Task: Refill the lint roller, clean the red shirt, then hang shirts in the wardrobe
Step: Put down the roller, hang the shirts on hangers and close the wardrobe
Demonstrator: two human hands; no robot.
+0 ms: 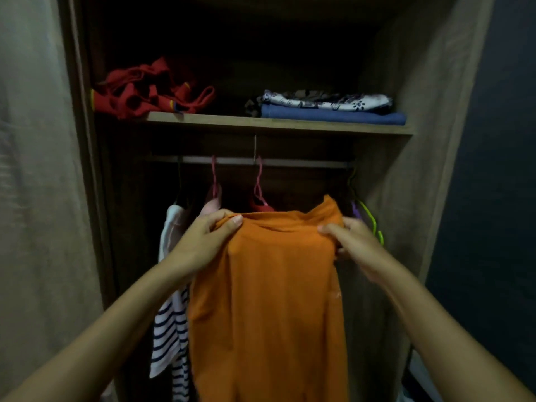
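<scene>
An orange shirt (272, 291) hangs in front of me inside the open wardrobe, below the rail (261, 161). My left hand (203, 242) pinches its top left shoulder. My right hand (353, 242) grips its top right shoulder. A pink hanger (258, 184) hooks on the rail just behind the shirt's collar; whether the shirt is on it is hidden. A second pink hanger (214, 181) hangs to the left. A white shirt with dark stripes (171, 323) hangs at the left, next to the orange one.
On the shelf (278, 125) above the rail lie a red bundle of cloth (150, 91) at left and folded blue and patterned clothes (330, 108) at right. Green and purple hangers (365, 216) hang at the rail's right end. A curtain (37, 198) is at left.
</scene>
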